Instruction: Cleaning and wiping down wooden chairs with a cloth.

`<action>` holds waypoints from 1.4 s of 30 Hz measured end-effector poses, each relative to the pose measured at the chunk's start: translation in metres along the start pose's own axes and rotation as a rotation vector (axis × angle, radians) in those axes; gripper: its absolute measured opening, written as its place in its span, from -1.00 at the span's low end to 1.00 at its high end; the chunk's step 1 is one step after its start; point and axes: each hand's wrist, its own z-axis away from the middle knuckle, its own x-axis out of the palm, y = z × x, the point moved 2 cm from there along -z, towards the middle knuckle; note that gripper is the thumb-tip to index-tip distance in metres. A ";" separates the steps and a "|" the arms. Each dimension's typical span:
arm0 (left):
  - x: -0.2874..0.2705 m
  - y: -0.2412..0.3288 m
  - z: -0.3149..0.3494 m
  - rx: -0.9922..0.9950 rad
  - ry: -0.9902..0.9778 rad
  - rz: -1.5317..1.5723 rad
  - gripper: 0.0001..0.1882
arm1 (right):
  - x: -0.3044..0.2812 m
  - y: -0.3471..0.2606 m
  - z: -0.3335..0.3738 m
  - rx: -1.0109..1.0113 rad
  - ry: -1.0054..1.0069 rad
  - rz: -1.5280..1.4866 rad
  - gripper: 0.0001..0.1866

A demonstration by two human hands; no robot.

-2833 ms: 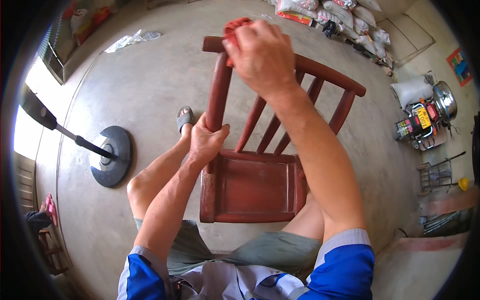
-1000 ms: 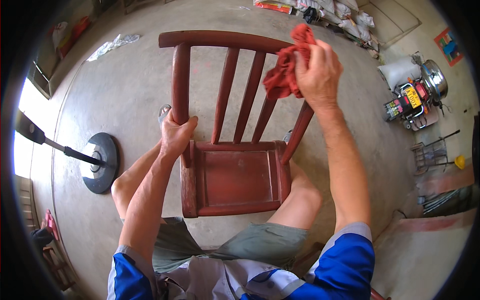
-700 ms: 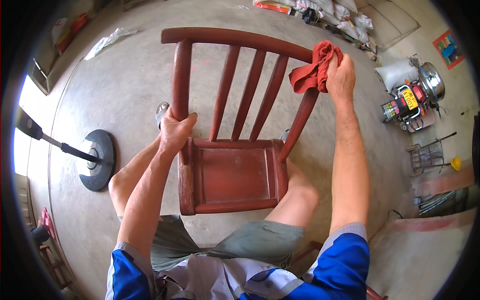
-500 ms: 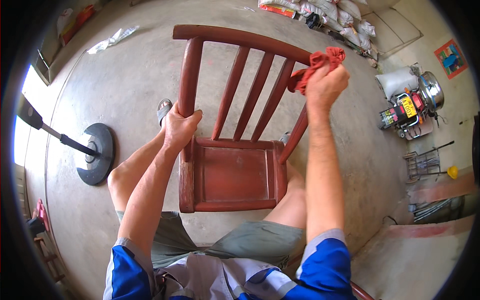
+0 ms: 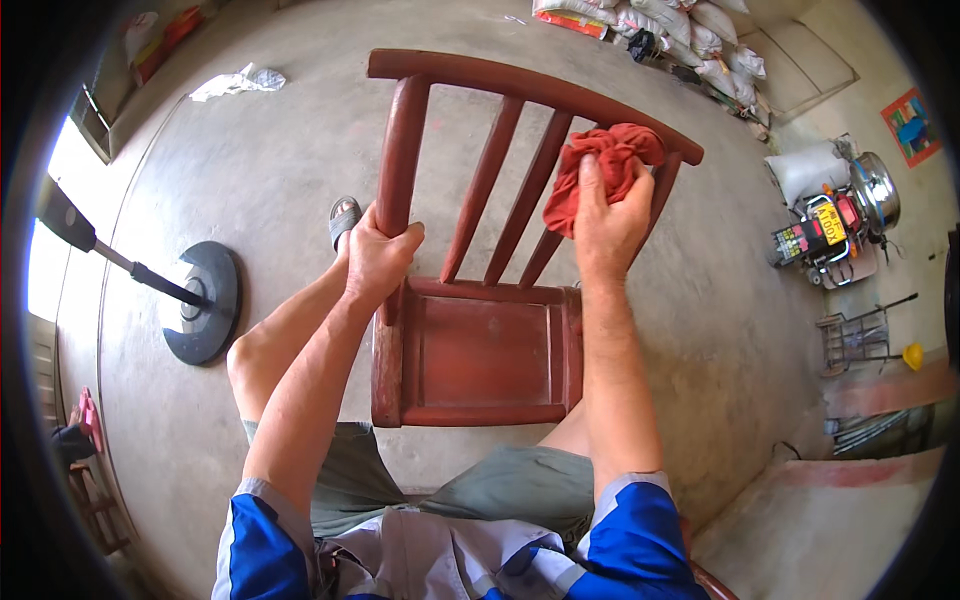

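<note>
A dark red wooden chair [image 5: 480,350] stands between my legs, with its slatted backrest leaning away from me. My left hand [image 5: 380,258] is wrapped round the lower part of the left back post, just above the seat. In my right hand [image 5: 615,225] is a crumpled red cloth [image 5: 590,180], pressed at the right end of the backrest, below the top rail and over the rightmost slat and post. The cloth hides the upper parts of these, and its far side is out of sight.
A round black stand base [image 5: 203,303] with a pole is on the floor to my left. White sacks [image 5: 690,40] lie piled at the far right. A motorbike [image 5: 830,220] and a hand trolley [image 5: 860,338] stand along the right wall. A white crumpled sheet [image 5: 238,83] lies at far left.
My right hand with the red cloth has moved left and down, from the right end of the top rail to the upper slats. My left hand keeps its hold on the post.
</note>
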 end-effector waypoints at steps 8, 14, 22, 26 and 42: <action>-0.002 -0.004 -0.003 0.019 0.018 -0.020 -0.71 | 0.012 0.025 -0.040 0.418 -0.092 -0.513 -0.54; 0.001 0.002 -0.003 -0.047 0.028 -0.017 -0.74 | 0.012 0.030 -0.049 0.517 -0.242 -0.425 -0.49; -0.003 -0.002 0.000 0.064 0.104 -0.028 -0.79 | 0.002 0.066 0.046 0.360 -0.368 -0.138 -0.66; -0.002 -0.003 0.000 0.009 0.088 -0.014 -0.76 | 0.009 0.112 0.133 0.376 -0.553 0.258 -0.58; -0.007 -0.002 0.000 -0.011 0.002 -0.046 -0.68 | -0.029 0.089 0.137 0.005 -0.314 0.392 -0.71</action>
